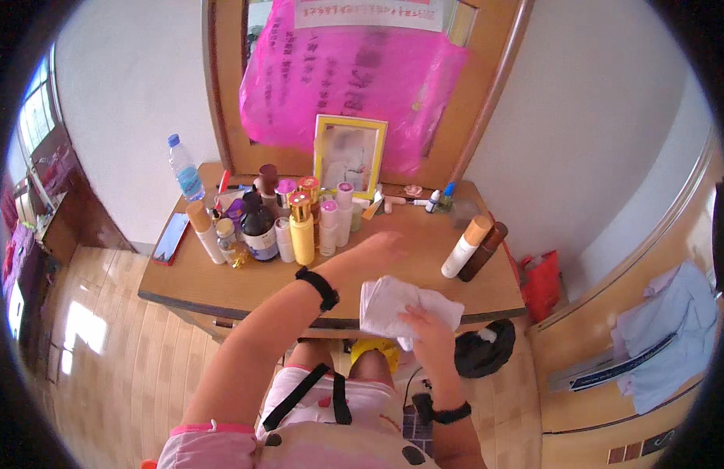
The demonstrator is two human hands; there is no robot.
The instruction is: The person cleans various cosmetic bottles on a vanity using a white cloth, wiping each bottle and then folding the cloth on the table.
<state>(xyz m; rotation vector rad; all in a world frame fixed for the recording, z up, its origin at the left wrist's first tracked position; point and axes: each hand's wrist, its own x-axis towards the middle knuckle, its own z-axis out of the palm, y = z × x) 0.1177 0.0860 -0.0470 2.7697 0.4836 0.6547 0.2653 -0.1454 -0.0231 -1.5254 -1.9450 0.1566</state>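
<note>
A folded white cloth (397, 305) is in my right hand (423, 322), at the front edge of the wooden table (221, 287). My left hand (388, 246), blurred, reaches over the middle of the tabletop with nothing visible in it; its finger positions are not clear. To its left stand several cosmetic bottles, among them a yellow pump bottle (303, 237) and a dark bottle with a white label (260, 237). On the right, a white bottle with an orange-brown cap (464, 249) is beside a dark brown bottle (485, 249).
A yellow-framed photo (351, 153) leans at the back before a pink plastic sheet (350, 76). A plastic water bottle (187, 170) and a phone (172, 237) are on the left. A black bag (485, 352) hangs below the front right edge, and a red bag (541, 284) is right of the table.
</note>
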